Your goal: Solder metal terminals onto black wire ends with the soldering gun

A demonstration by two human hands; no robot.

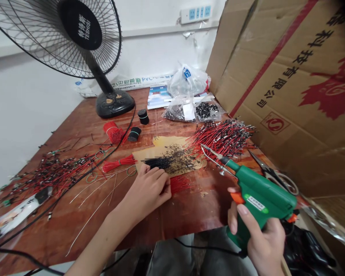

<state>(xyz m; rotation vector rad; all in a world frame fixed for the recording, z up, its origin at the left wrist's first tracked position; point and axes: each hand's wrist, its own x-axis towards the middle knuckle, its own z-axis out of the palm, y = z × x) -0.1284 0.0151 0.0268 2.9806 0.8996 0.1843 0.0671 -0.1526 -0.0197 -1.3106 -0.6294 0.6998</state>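
My right hand [264, 237] grips a green soldering gun [264, 195] by its handle, with a finger by the orange trigger. The gun's metal tip [207, 147] points up and left, near a heap of red wires [218, 138] with dark and silvery ends. My left hand [153, 184] rests at the near edge of a brown paper sheet [186, 165], fingers curled together; what they pinch is hidden. Black wires [156, 161] lie just beyond its knuckles on the sheet. Short red wires [181, 184] lie beside it on the table.
A black fan [115, 103] stands at the back left, its cable crossing the table. More wires [46, 172] are scattered at left. Bundles of red wires [113, 132] and black wires [134, 133] lie mid-table. Scissors [273, 174] lie at right, by a large cardboard box [276, 50].
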